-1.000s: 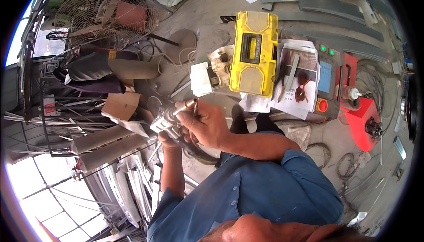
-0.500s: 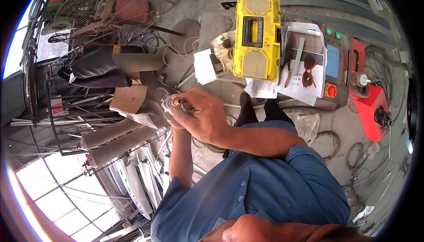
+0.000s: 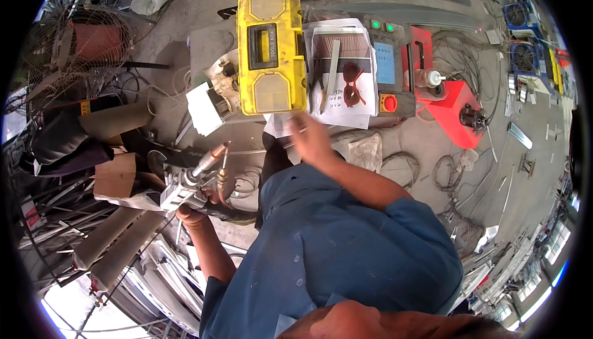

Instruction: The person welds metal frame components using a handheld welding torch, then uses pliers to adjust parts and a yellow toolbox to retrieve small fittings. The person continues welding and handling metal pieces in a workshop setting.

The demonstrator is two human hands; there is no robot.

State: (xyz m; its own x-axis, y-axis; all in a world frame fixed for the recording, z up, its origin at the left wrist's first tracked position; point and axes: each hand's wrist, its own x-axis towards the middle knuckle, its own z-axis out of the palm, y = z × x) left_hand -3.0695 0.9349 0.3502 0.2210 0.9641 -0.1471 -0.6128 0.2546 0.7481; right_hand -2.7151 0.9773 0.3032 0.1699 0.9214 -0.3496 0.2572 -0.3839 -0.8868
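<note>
Gripped low in the left hand point(image 3: 193, 210), a grey welding torch point(image 3: 185, 184) with a copper nozzle point(image 3: 217, 152) — long axis slanting up and to the right, tip aimed toward the yellow toolbox point(image 3: 270, 51) on the cluttered machine top. Fingers of that hand wrapped tight round the torch body, largely hidden beneath it. Reaching away up and to the right, the right hand point(image 3: 311, 139), well apart from the torch, blurred over loose white papers point(image 3: 281, 126) just below the toolbox; fingers seemingly loose and a little spread, holding nothing that can be made out — too smeared to tell for sure. Nearer the torch by far: the left hand. Beside the toolbox, red-rimmed glasses point(image 3: 352, 85) and a metal ruler point(image 3: 332, 67) on a paper pad
</note>
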